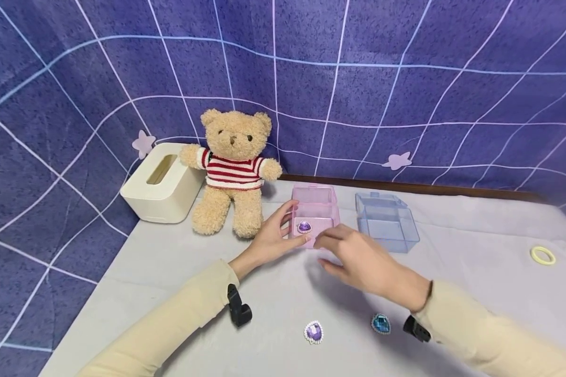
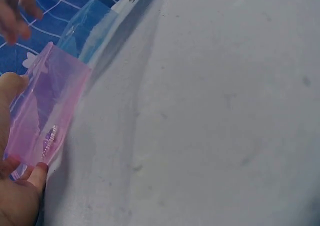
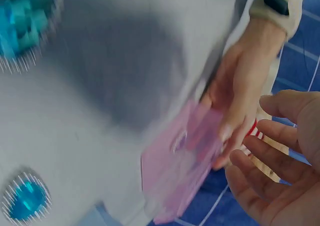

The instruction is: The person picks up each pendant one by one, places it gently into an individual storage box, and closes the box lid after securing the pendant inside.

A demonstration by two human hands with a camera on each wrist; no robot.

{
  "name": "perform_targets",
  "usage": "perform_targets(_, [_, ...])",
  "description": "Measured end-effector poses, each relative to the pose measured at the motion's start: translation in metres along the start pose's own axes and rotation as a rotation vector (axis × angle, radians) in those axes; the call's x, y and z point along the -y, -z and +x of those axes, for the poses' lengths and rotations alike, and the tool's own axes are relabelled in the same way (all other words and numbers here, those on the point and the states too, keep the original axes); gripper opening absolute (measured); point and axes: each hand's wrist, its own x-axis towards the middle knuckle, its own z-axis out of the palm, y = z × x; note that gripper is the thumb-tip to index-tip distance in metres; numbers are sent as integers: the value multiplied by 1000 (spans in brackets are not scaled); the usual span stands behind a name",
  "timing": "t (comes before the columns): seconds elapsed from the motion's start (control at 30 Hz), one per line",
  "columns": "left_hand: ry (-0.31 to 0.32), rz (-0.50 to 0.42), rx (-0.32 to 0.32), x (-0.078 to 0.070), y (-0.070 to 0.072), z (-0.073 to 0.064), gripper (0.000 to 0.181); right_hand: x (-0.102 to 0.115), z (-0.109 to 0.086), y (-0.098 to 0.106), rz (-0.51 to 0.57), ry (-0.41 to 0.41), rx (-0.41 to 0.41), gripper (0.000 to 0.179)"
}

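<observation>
My left hand [image 1: 274, 236] grips the near left corner of a small clear pink box [image 1: 324, 226], thumb along its front and fingers at its left side. The box's lid stands raised at the back. Inside lies a purple heart-shaped gem [image 1: 304, 226] with a pearly beaded edge. My right hand [image 1: 363, 259] hovers by the box's front right corner. In the right wrist view its fingers [image 3: 272, 161] are spread and relaxed, holding nothing. Another purple heart gem [image 1: 314, 332] and a teal gem [image 1: 381, 324] lie on the cloth nearer me; two teal gems [image 3: 26, 198] show in the right wrist view.
A clear blue box [image 1: 389, 230], lid raised, stands right of the pink one. A teddy bear [image 1: 235, 173] in a striped sweater sits at the back, beside a cream tissue box [image 1: 158, 201]. A pale yellow ring [image 1: 543, 255] lies far right. A blue gridded curtain [image 1: 358, 94] hangs behind.
</observation>
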Motion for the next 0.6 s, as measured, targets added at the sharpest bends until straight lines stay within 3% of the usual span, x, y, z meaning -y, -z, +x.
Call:
perform_targets(0.13, [3, 12, -12, 2, -1, 1, 87, 17, -18, -6, 13, 46, -12, 29])
perform_targets(0.37, [-2, 50, -42, 4, -1, 1, 85, 49, -51, -25, 90, 74, 42, 25])
perform_targets(0.6, [7, 51, -23, -2, 0, -1, 85, 59, -66, -45, 117, 134, 31, 23])
